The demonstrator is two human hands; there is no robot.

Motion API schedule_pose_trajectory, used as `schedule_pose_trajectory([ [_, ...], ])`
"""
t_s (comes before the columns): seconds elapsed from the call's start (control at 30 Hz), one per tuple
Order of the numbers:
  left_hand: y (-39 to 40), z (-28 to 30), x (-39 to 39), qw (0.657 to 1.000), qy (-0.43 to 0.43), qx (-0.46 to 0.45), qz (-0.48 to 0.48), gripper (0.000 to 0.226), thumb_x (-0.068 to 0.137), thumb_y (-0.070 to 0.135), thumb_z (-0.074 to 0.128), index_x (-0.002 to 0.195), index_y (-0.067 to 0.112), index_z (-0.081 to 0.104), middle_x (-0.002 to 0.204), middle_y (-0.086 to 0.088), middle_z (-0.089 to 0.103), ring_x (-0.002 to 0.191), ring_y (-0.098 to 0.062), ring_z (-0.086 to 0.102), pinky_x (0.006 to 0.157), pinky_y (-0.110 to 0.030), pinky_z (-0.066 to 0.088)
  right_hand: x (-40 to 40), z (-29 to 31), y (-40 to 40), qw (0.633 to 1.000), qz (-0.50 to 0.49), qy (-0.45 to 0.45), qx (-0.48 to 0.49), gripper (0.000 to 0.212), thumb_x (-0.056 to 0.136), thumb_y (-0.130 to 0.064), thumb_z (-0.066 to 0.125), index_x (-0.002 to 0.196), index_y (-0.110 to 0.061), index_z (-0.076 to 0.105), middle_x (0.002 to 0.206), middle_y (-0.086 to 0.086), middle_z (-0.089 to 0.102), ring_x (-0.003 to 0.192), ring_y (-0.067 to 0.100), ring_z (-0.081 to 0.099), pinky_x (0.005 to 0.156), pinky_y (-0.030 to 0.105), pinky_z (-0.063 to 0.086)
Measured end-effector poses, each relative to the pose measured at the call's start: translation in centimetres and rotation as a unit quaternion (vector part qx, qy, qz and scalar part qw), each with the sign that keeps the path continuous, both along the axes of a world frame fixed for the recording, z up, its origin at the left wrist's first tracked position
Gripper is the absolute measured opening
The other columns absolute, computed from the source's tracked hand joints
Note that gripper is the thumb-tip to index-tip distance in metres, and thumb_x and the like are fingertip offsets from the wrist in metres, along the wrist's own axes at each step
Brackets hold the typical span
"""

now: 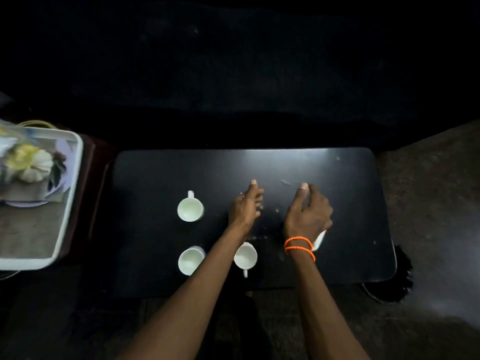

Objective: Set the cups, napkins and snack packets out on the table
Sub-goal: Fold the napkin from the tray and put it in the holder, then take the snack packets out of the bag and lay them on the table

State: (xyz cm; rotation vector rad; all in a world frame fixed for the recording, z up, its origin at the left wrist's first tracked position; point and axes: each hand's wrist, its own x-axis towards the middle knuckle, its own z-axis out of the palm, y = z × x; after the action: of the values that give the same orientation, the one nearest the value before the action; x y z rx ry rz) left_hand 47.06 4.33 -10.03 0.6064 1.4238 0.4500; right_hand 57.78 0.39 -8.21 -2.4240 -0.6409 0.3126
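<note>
While three white cups point(190, 209) stand on the black table point(337, 203), the right hand point(307, 213) curls over a fourth, mostly hidden, the left hand point(245, 205) empty with fingers loose; stiff, breakable ware, probably best gripped by handle or body.

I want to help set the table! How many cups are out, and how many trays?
Cups: 3, one far left, one near left, one near middle, all on the table
Trays: 1, beside the table
Total: 4
</note>
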Motion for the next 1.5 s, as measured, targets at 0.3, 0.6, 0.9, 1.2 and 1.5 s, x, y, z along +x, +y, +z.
schedule_pose_trajectory([
  [0.3, 4.6, 1.4, -15.2, 0.983, 0.008, 0.021, 0.182, 0.060, 0.108, 0.053, 0.040, 0.125, 0.005, 0.071, 0.112, -0.010, 0.076, 0.099, -0.017, 0.072, 0.073, -0.023, 0.058, -17.8, -0.6, 7.8, 0.949, 0.309, 0.066, 0.024, 0.040, 0.102, -0.039, 0.054, 0.129, -0.011, 0.065, 0.128, 0.013, 0.065, 0.123, 0.030, 0.056, 0.106, 0.043, 0.041],
  [0.6, 5.9, 2.0, -32.4, 0.951, -0.001, 0.007, 0.310, 0.062, 0.102, 0.061, 0.047, 0.114, 0.007, 0.075, 0.113, -0.012, 0.078, 0.104, -0.025, 0.074, 0.094, -0.038, 0.058, -35.1, -2.9, 10.3, 0.840, 0.513, 0.174, -0.031, 0.031, 0.101, -0.036, 0.053, 0.112, -0.011, 0.068, 0.122, 0.013, 0.056, 0.104, 0.029, 0.061, 0.090, 0.040, 0.052],
  [0.9, 9.3, 1.9, -47.8, 0.908, 0.128, 0.048, 0.395, 0.059, 0.106, 0.050, 0.045, 0.110, -0.001, 0.074, 0.107, -0.025, 0.077, 0.092, -0.036, 0.075, 0.079, -0.044, 0.063, -49.0, -3.3, 15.0, 0.770, 0.595, 0.230, 0.004, 0.055, 0.106, -0.052, 0.027, 0.108, -0.015, 0.068, 0.114, 0.008, 0.066, 0.111, 0.018, 0.055, 0.091, 0.022, 0.037],
  [1.2, 16.2, 0.5, -61.6, 0.841, 0.519, 0.067, 0.133, 0.071, 0.100, 0.064, 0.040, 0.151, 0.015, 0.048, 0.154, -0.021, 0.051, 0.144, -0.043, 0.044, 0.118, -0.054, 0.030, -56.9, -3.4, 20.6, 0.748, 0.609, 0.261, -0.031, 0.064, 0.102, -0.065, 0.023, 0.124, -0.022, 0.065, 0.129, 0.002, 0.068, 0.123, 0.021, 0.056, 0.090, 0.022, 0.026],
  [1.5, 17.2, 1.3, -63.5, 0.889, 0.412, 0.058, 0.191, 0.085, 0.101, 0.071, 0.023, 0.143, 0.007, 0.058, 0.146, -0.023, 0.059, 0.137, -0.040, 0.055, 0.114, -0.047, 0.040, -55.3, -3.9, 20.4, 0.759, 0.524, 0.371, -0.110, 0.052, 0.098, -0.065, 0.041, 0.116, -0.027, 0.072, 0.130, 0.004, 0.068, 0.125, 0.024, 0.057, 0.107, 0.034, 0.041],
])
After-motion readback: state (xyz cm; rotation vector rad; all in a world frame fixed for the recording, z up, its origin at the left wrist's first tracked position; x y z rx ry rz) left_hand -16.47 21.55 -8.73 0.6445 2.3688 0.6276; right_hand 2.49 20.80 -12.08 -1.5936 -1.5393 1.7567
